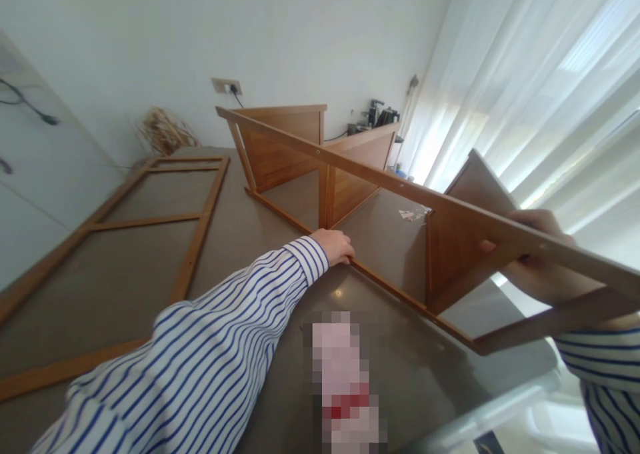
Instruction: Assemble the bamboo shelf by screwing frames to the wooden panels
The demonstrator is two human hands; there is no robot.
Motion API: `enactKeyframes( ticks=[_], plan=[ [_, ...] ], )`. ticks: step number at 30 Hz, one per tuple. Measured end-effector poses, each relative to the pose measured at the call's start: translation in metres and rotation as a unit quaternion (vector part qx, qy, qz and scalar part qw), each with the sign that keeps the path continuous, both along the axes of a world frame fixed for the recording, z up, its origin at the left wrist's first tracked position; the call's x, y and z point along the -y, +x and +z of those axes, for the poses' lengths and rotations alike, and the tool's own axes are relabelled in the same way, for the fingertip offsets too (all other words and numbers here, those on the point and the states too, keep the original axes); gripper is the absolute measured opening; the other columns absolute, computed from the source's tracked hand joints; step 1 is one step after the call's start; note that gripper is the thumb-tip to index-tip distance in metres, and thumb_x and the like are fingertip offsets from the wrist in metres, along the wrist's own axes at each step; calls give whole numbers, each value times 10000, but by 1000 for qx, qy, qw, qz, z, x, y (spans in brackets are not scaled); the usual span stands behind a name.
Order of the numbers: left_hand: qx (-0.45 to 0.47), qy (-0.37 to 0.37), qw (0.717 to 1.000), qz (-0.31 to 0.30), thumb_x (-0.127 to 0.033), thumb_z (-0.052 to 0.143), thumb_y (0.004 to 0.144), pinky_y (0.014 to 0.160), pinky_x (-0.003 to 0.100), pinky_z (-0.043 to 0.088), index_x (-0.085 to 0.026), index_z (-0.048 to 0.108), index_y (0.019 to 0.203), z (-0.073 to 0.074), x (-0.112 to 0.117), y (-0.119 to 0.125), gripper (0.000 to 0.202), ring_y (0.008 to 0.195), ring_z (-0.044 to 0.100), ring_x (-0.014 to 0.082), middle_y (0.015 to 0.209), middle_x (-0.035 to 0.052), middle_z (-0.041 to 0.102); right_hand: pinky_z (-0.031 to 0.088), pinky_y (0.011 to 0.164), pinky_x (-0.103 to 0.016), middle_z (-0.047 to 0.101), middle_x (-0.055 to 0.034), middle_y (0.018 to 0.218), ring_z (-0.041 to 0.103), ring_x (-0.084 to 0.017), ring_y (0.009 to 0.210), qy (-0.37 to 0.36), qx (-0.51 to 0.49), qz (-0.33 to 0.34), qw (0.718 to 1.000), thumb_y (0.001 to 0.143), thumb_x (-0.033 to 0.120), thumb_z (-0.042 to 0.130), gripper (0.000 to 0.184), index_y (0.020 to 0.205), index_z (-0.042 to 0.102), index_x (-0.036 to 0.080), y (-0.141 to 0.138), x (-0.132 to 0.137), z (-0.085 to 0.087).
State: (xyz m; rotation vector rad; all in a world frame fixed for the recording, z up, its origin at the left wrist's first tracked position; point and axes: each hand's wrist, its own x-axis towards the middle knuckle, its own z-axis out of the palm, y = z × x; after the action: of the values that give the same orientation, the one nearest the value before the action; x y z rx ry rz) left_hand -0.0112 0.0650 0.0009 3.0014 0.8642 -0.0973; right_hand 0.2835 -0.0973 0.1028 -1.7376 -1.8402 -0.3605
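Note:
A partly assembled wooden shelf unit (360, 167) stands on its side across the grey-brown table, with several brown panels set between its long rails. My left hand (336, 246) has its fingers wrapped over the lower rail, near the foot of a middle panel. At the right end, my right hand (545, 274) reaches behind the upper rail and grips the frame by its end; the rail hides some of its fingers. To the left, a separate ladder-like wooden frame (200, 231) lies flat on the table.
Dried stalks (163, 131) lie by the wall at the back left. A socket (226, 86) with a plugged cord is on the wall. Dark appliances (380, 115) stand behind the panels. Paper scraps (414, 215) lie on the table; a sheer curtain (500, 74) hangs at right.

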Motion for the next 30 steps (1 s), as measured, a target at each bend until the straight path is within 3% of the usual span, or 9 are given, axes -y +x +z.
enactKeyframes(
  ticks=[9,16,20,24,27,30],
  plan=[
    [-6,3,1000,8,-330,536,843,663,267,409,-305,681,972,-7,-2,0,196,933,557,194,1005,19,659,425,551,-293,625,-38,774,621,-241,659,-30,32,5,999,713,332,586,355,1003,388,278,16,2,-3],
    [-23,-9,1000,12,-334,542,839,704,251,418,-301,679,989,-8,-8,-3,206,950,570,186,1027,20,661,413,509,-262,615,-23,720,608,-208,594,-62,13,28,998,725,360,606,379,1018,391,252,9,6,1],
    [-27,-7,999,26,-325,544,825,727,258,435,-277,680,988,-5,1,-2,217,956,582,197,1007,31,666,393,463,-257,602,-6,652,587,-202,531,-105,26,43,993,754,407,566,301,959,412,250,7,4,8],
    [63,-17,998,25,-364,493,840,824,307,449,-228,578,1188,8,30,20,383,997,591,221,1110,66,642,390,458,-259,601,-2,641,578,-199,512,-115,50,61,990,771,432,543,292,954,417,242,11,-1,12],
    [127,-78,989,20,-432,403,882,828,304,458,-198,501,1268,21,53,52,462,974,614,214,1094,72,654,383,459,-252,591,2,625,581,-197,518,-114,68,71,989,787,423,521,266,949,430,233,13,-3,14],
    [148,-136,980,14,-557,475,820,822,299,467,-179,417,1333,26,67,86,640,978,621,230,1158,91,629,365,453,-246,581,7,607,572,-193,504,-116,85,67,987,789,405,507,251,956,440,229,12,-3,15]
  ],
)
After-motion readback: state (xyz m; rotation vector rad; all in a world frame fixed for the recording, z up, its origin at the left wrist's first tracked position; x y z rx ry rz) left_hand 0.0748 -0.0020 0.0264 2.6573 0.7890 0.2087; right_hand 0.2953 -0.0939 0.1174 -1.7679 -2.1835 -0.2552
